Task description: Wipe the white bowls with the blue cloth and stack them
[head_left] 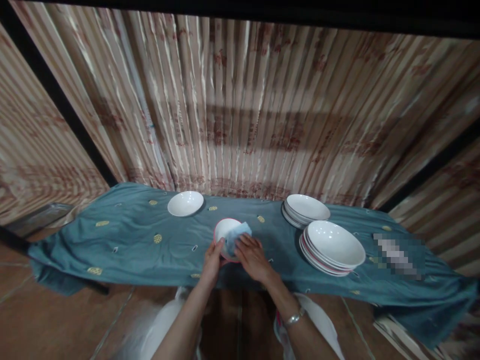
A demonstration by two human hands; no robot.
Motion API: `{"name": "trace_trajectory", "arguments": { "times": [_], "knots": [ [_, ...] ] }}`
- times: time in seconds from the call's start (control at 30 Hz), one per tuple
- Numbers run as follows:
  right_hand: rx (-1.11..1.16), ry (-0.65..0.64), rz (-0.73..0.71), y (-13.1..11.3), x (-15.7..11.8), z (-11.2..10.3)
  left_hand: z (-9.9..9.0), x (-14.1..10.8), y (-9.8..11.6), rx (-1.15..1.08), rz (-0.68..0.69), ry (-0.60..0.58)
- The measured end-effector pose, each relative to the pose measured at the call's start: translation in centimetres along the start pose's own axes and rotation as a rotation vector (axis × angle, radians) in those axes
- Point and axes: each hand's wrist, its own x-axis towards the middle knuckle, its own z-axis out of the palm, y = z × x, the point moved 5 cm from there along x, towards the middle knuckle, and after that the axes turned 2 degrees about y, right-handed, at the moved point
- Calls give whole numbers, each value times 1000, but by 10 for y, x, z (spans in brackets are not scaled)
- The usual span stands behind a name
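A white bowl with a red rim (224,227) is held above the front middle of the cloth-covered table. My left hand (212,260) grips its left side, thumb over the rim. In my right hand (253,255) is a light blue cloth (237,235), pressed against the inside of the bowl with the fingers bent over it. The cloth hides part of the bowl's inside and its right rim. A bracelet circles my right wrist.
One white plate (185,204) lies at the back left. Two stacks of white dishes, a rear stack (307,206) and a front stack (335,245), stand to the right. Blue-green tablecloth (131,240) covers the table. Black frame posts (75,117) rise at the sides; a pixelated patch is at right.
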Motion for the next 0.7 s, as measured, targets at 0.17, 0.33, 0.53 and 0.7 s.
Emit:
{"name": "trace_trajectory", "arguments": {
  "times": [0.17,0.33,0.53,0.7],
  "knots": [
    [-19,11,-34,10,-2,-11,5,7,-3,115,42,9],
    [-21,-174,0,8,3,-4,4,17,-4,302,164,-80],
    [288,-248,27,-7,3,6,7,25,5,439,440,-159],
    [694,-95,12,-5,14,15,15,30,6,510,451,-235]
  ]
}}
